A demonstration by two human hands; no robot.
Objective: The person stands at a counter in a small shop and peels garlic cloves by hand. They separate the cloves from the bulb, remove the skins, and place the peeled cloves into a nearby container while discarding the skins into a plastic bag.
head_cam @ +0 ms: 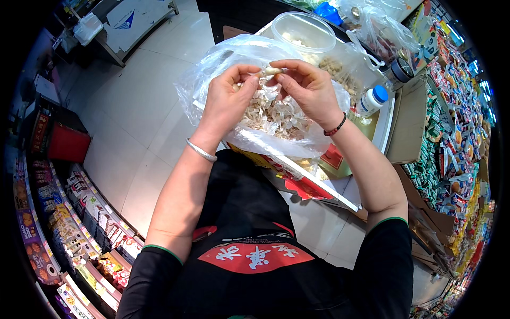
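Observation:
A pale garlic clove point(273, 71) is held up between my two hands, over an opened clear plastic bag point(215, 67). My left hand point(233, 91) pinches its left end between thumb and fingers. On the other end are the thumb and forefinger of my right hand point(306, 85). Below them, a heap of papery garlic skins point(279, 115) fills the bag. Just beyond the bag stands a round clear plastic tub point(303, 30) with whitish cloves in it. My fingers partly hide the clove's ends.
A white bottle with a blue cap point(373, 100) stands right of the bag, near a dark-lidded jar point(399, 71). A cardboard box point(410, 119) and many packaged snacks point(458, 151) line the right side. Snack shelves point(85, 223) curve along the lower left, beside the tiled floor point(135, 107).

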